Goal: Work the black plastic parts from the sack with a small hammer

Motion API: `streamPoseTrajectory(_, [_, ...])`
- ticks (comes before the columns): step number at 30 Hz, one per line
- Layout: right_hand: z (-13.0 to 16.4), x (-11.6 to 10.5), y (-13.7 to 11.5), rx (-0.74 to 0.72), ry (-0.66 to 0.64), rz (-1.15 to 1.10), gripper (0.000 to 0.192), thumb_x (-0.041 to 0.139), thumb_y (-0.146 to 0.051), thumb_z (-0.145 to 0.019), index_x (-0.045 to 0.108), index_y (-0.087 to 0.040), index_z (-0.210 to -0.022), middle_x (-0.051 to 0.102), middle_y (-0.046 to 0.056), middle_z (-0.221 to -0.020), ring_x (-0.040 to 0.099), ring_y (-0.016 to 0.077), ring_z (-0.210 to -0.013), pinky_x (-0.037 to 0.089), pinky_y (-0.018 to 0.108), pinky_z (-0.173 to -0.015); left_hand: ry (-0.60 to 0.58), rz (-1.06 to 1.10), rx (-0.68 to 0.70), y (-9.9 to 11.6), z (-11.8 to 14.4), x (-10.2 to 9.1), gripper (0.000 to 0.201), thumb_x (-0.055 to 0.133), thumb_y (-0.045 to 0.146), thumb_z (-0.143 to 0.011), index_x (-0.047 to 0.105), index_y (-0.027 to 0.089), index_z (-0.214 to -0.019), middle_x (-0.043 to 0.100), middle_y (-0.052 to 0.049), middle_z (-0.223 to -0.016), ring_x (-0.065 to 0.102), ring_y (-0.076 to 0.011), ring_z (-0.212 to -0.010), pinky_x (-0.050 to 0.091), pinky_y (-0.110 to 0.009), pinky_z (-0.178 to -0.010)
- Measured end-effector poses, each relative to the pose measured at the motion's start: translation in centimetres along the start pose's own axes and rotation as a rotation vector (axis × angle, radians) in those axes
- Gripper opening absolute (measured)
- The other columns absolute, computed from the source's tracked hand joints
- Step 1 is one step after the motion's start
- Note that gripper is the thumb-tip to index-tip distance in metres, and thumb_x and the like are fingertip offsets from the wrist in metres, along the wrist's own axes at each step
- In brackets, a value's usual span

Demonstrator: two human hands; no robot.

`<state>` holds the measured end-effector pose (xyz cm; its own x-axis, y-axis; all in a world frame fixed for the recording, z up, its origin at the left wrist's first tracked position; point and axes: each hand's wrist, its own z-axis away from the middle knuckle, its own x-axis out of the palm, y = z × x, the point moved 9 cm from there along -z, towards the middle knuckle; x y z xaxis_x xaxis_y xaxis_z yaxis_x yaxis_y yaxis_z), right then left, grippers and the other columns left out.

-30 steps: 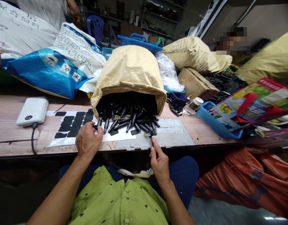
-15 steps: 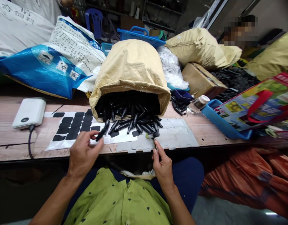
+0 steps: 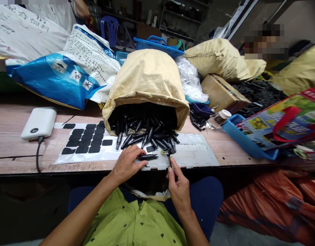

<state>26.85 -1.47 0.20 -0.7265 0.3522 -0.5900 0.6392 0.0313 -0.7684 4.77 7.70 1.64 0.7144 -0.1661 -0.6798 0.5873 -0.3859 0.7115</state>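
Observation:
My left hand (image 3: 128, 163) pinches one end of a black pen-shaped tube (image 3: 148, 157), which lies level, low over the front of a grey plate (image 3: 198, 148). In my right hand (image 3: 179, 182) is the handle of a small hammer (image 3: 167, 152). Its head has a yellow-green face on the left and a dark end on the right, and is just right of the tube. Behind both hands, a heap of black tubes (image 3: 147, 135) spills from the mouth of a tan sack (image 3: 149, 75). White sheets with black rounded stickers (image 3: 82, 149) lie to the left.
A white power bank (image 3: 40, 123) with a dark cable stands at the left. Blue-and-white bags (image 3: 52, 75) are behind it. To the right are a clear bottle (image 3: 219, 119), a blue tray (image 3: 235, 136) and a cardboard box (image 3: 221, 92). Another person is at the back right.
My left hand has moved right, bringing the black tube from a tilted position over the sticker sheet to a level one beside the hammer. My right hand keeps its hold, and the view has shifted slightly.

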Motion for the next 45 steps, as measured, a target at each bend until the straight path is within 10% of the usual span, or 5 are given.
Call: streamPoseTrajectory(45, [1.7, 2.4, -8.5, -0.272, -0.185, -0.054, 0.054, 0.052, -0.01, -0.1, 0.049, -0.026, -0.152, 0.065, 0.008, -0.139, 0.065, 0.0186, -0.123, 0.055, 0.029, -0.103, 0.022, 0.088, -0.082, -0.3, -0.3, -0.1, 0.006, 0.074, 0.025, -0.085, 0.072, 0.024, -0.091, 0.068, 0.0, -0.094, 0.061, -0.02, -0.093, 0.042, -0.033, -0.083])
